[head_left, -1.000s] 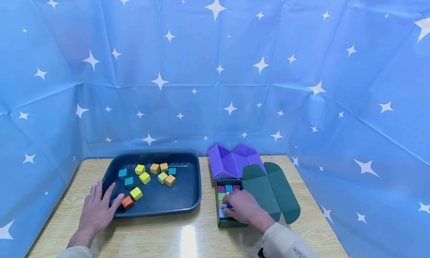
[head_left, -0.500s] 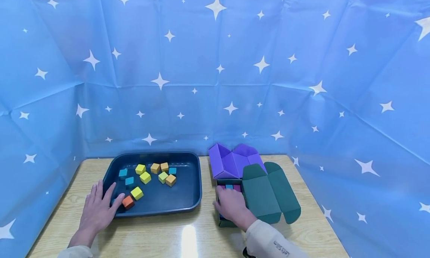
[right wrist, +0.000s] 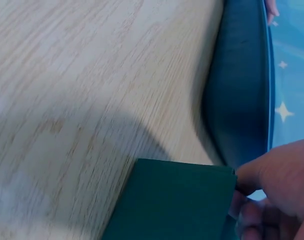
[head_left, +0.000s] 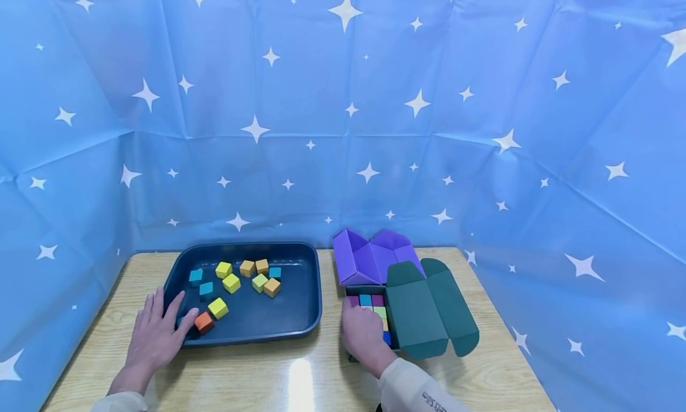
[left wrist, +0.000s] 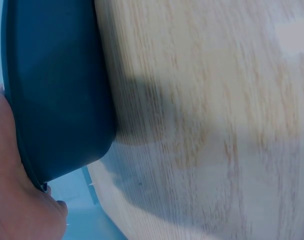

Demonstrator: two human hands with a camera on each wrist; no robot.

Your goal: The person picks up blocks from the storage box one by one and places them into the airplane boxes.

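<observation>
My left hand (head_left: 153,334) rests with spread fingers on the near-left corner of a dark blue tray (head_left: 278,334). Several yellow, orange and teal cubes lie loose in that tray, with a red-orange cube (head_left: 203,322) close to my thumb. At the right, my right hand (head_left: 366,334) is over the left side of an open green box (head_left: 395,337) filled with coloured cubes. Its fingers look curled in the right wrist view, with the thumb by the box's corner. The left cubes are mostly hidden under this hand, so whether it grips anything is unclear.
An open purple box (head_left: 370,260) stands behind the green one. The green lid (head_left: 436,311) lies folded out to the right. Blue star-patterned cloth (head_left: 300,102) hangs around the wooden table (head_left: 257,370).
My right hand has shifted from the middle of the green box to its left side, uncovering cubes on the right. My left hand and the loose cubes have stayed put.
</observation>
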